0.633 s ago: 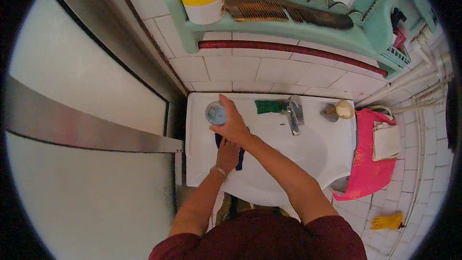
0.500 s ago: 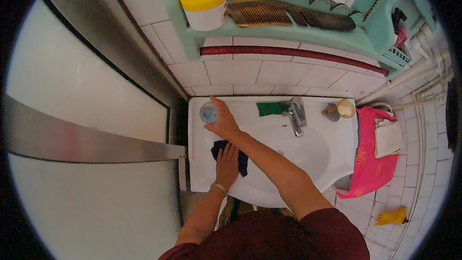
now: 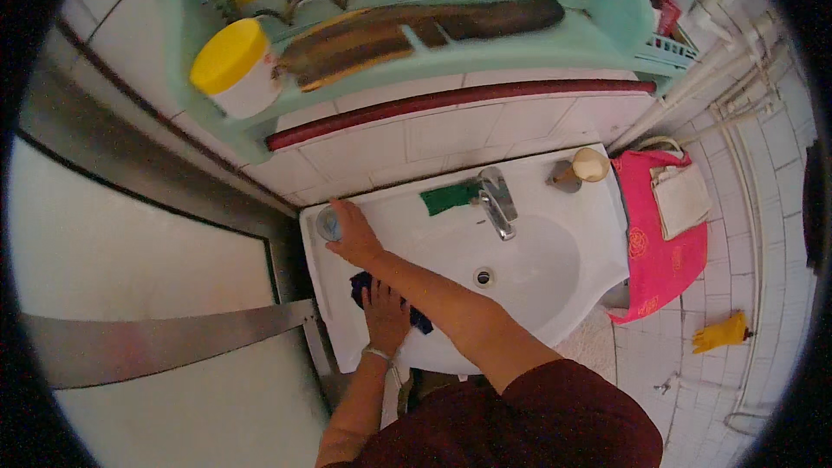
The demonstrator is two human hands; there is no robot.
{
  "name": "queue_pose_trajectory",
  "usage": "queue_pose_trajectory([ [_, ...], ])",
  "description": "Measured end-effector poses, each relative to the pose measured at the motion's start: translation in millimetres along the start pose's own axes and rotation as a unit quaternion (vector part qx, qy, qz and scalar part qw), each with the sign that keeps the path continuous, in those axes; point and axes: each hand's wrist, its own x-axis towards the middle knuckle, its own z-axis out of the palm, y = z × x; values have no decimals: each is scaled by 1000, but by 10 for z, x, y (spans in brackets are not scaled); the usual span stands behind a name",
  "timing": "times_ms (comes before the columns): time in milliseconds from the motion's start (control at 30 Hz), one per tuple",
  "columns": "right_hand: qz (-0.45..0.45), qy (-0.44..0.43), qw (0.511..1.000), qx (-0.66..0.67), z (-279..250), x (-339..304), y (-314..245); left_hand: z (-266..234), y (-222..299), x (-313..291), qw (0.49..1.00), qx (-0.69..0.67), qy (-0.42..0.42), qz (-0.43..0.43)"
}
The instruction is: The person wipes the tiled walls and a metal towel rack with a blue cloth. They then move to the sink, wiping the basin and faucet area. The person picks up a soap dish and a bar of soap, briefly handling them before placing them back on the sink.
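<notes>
My right hand [image 3: 358, 238] reaches across to the far left corner of the white washbasin [image 3: 442, 329], its thumb and fingers curved around a clear glass [image 3: 328, 224] with something bluish inside or showing through. Below it, my left hand [image 3: 386, 316] lies flat on a crumpled dark blue cloth [image 3: 422, 322], fingers stretched and slightly apart. The cloth sticks out on both sides of that hand, on the basin's left ledge. My right forearm passes over the basin just right of the cloth.
A green scouring pad [image 3: 448, 198] lies beside the tap [image 3: 497, 205]. At the basin's back right stand a grey cup [image 3: 566, 177] and a pale round-topped object [image 3: 590, 165]. Above hangs a mint shelf [image 3: 485, 61] with combs and a yellow-lidded jar [image 3: 238, 69]. A glazed door [image 3: 147, 243] borders the left.
The view has turned and shifted, so the basin sits tilted and its drain now shows. Both hands keep nearly the same places, on the glass and the cloth.
</notes>
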Motion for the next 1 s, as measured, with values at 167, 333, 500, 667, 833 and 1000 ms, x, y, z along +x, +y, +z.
queue_pose_trajectory([
  [167, -41, 3, 999, 22, 15, 14, 79, -113, -135, 459, 995, 1, -54, 80],
  [333, -38, -44, 996, -72, -242, -122, -43, 36, -91, 609, 997, 52, 14, 51],
  [500, -106, 17, 994, 25, -733, -626, -122, 83, -99, 624, 995, 80, -21, 51],
  [667, -36, 34, 996, -74, -1520, -1804, 355, 32, -59, 522, 999, -15, 24, 31],
  [833, 103, -58, 966, -229, -2153, -2707, 903, 72, -75, 195, 999, -15, 42, -20],
  [1000, 99, -127, 936, -312, -2555, -3425, 1075, 76, -547, -459, 993, -1, 95, -71],
])
